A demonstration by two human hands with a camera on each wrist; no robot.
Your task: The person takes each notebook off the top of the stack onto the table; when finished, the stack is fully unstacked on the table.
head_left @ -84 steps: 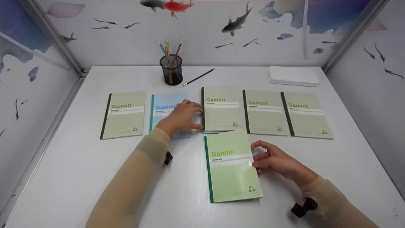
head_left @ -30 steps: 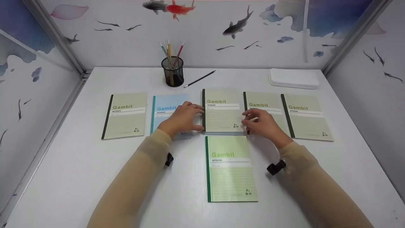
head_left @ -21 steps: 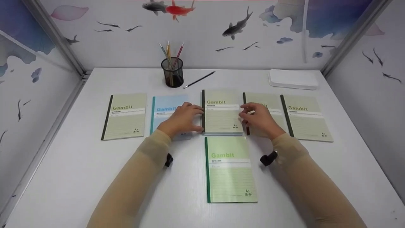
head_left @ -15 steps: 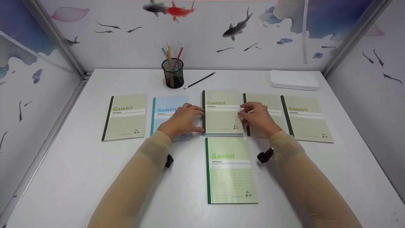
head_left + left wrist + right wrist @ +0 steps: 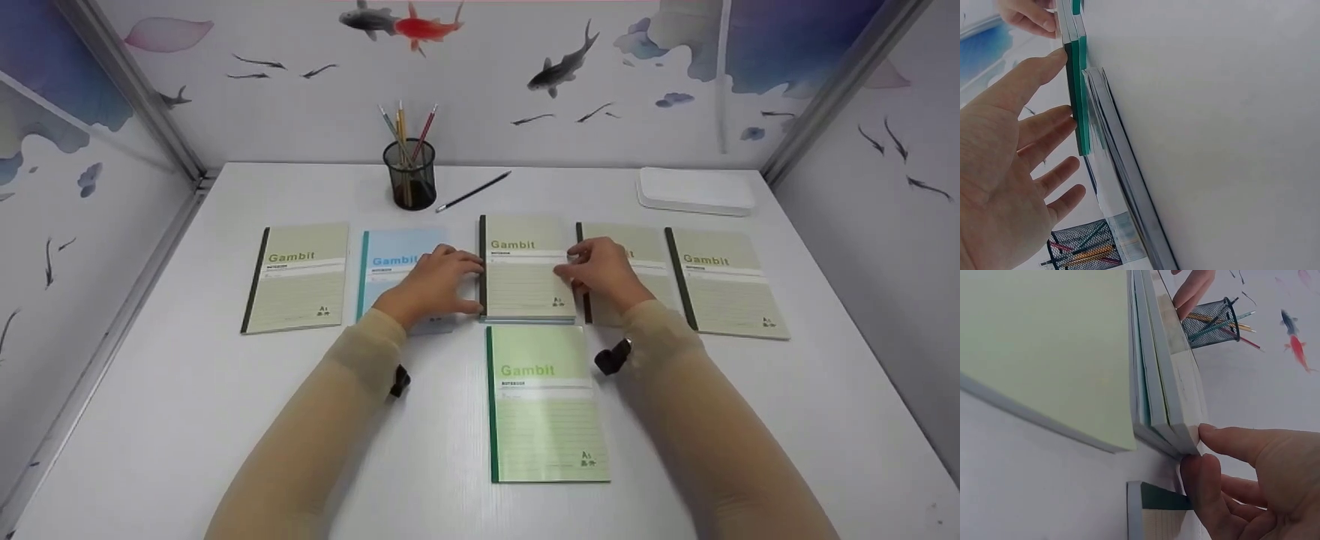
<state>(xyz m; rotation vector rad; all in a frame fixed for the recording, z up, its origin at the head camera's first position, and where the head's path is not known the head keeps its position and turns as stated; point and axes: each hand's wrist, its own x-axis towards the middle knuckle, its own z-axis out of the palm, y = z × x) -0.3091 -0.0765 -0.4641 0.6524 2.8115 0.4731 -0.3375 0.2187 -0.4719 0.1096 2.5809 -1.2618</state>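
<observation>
Left hand: left hand (image 5: 433, 281) with fingers nearly straight, fingertips (image 5: 1055, 56) against the spine edge of the notebook stack (image 5: 527, 268); holds nothing.
Right hand: right hand (image 5: 604, 273) at the stack's opposite edge, thumb and a fingertip (image 5: 1207, 467) touching its near corner; whether it pinches the edge cannot be told.
Notebook stack: lies flat between the two hands, several books deep, olive cover on top.
Pencil cup: black mesh pencil cup (image 5: 409, 175) beyond the left hand, with several pencils standing in it.
Loose pencil: dark pencil (image 5: 472, 187) lying just right of the cup.
Single notebook: bright green notebook (image 5: 545, 403) nearer the person than both hands, between the forearms.
Under the hands: blue notebook (image 5: 390, 262) beneath the left hand; olive notebook (image 5: 645, 251) beneath the right.
Surface: white tabletop (image 5: 187, 390).
Room: panels printed with fish (image 5: 555, 66) on three sides.
</observation>
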